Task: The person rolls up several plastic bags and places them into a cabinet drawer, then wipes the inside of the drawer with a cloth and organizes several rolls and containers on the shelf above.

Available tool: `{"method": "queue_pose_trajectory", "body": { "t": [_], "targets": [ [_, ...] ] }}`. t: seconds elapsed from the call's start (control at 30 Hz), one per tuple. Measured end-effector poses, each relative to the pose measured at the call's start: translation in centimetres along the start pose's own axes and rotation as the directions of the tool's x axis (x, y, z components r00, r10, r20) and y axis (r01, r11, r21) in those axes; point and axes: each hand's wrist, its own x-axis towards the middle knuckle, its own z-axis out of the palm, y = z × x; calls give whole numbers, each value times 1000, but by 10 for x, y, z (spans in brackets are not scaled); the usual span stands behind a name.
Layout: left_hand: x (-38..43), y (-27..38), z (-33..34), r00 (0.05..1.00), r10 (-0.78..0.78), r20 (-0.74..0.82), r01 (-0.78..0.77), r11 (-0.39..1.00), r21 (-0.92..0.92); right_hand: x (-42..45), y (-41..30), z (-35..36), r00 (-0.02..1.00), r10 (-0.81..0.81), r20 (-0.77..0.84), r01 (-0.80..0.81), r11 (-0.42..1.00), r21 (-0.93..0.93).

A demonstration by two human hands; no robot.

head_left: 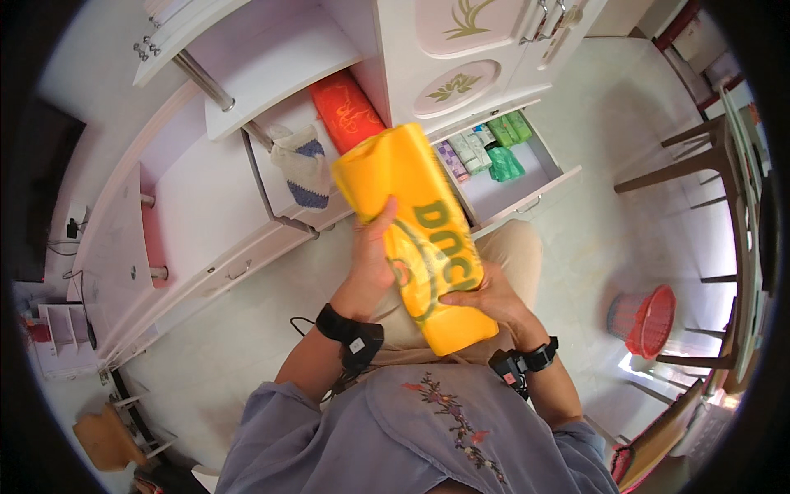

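Observation:
A yellow plastic-wrapped package [407,179] with dark green lettering is held tilted in front of me. My left hand [372,253] grips its left edge, thumb on top. At its lower right side my right hand [494,293] holds on, thumb across the face; the other fingers are mostly hidden. Beyond the package, to the right, an open drawer [540,170] contains several small tissue packs [472,153] and a crumpled green plastic bag [506,164]. Past its far end, a red package [347,111] lies in the cabinet's lower shelf space.
A white cabinet [203,179] runs along the left, with a knitted cloth [303,163] hanging on its edge. On the right stand a red-lined wastebasket [657,321] and a brown table or chair leg [669,170]. A small wooden stool [108,438] is at lower left.

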Motion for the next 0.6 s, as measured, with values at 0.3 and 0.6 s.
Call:
{"method": "queue_pose_trajectory", "body": {
  "t": [0.3,0.6],
  "targets": [
    [-2,11,-53,983,120,-136,-106,988,108,-17,69,25,998,34,-52,-32,999,29],
    [-6,-4,-82,991,131,5,-128,958,257,8,42,32,993,28,-115,-63,948,-313]
  ]
}}
